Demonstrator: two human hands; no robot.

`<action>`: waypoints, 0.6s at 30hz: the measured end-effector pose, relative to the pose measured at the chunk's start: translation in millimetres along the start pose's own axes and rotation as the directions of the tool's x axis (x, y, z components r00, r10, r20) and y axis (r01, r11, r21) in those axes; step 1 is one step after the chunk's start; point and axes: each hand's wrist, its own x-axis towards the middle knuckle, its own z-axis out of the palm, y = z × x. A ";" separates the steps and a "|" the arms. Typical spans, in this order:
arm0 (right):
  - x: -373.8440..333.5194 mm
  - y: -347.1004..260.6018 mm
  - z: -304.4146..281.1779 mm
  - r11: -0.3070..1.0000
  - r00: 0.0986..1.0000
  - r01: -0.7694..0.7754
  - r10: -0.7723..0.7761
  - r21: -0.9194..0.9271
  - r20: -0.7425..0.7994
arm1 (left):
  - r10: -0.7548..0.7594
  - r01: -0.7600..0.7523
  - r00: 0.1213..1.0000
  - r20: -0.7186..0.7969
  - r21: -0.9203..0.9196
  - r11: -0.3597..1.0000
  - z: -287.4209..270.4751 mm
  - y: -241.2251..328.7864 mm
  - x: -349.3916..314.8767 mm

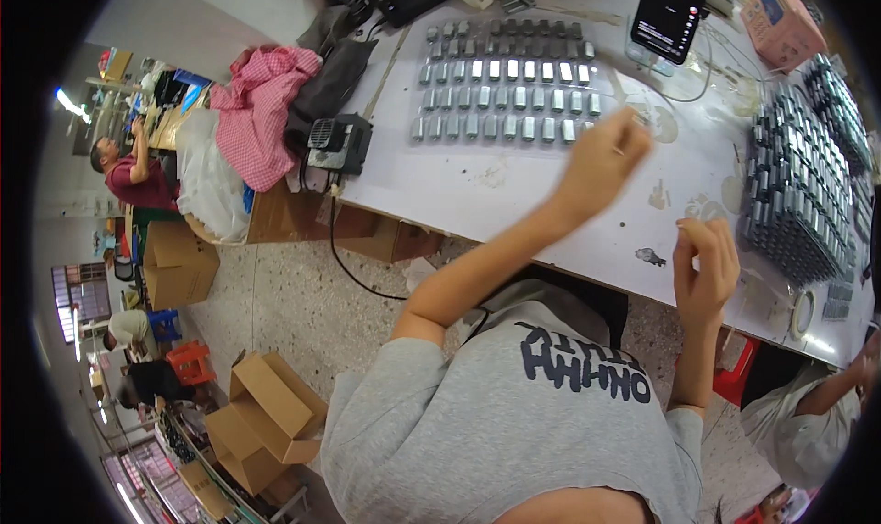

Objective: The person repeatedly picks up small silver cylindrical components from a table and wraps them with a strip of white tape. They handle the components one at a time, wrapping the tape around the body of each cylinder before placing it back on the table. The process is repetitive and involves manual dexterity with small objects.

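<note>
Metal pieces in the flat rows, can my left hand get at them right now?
Probably yes: your left hand is by the rows' right end, and nothing visible blocks its way to the metal pieces.

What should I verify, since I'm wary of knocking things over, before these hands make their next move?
1. Left hand clear of the rows of metal parts: cannot tell; it is close to their right end, and contact is unclear.
2. Left hand empty: cannot tell; it is blurred.
3. Right hand empty: cannot tell; its fingers are curled.
4. Right hand clear of the stacked metal parts: ok; a gap shows between.
5. Phone clear of both hands: ok; it stands beyond them.
</note>
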 end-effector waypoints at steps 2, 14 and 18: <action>-6.6 3.0 -3.7 0.991 0.990 -0.131 0.132 0.022 -0.053 | -0.001 0.025 0.995 -0.103 0.233 0.972 -32.6 7.0 8.4; -8.8 8.8 15.2 0.877 0.883 -0.382 0.439 0.292 -0.164 | 0.033 0.002 0.997 -0.072 0.441 0.897 -78.6 46.2 -12.1; -9.8 11.0 13.9 0.856 0.869 -0.409 0.471 0.316 -0.152 | -0.046 0.044 0.999 0.002 0.274 0.961 -77.9 54.5 -13.2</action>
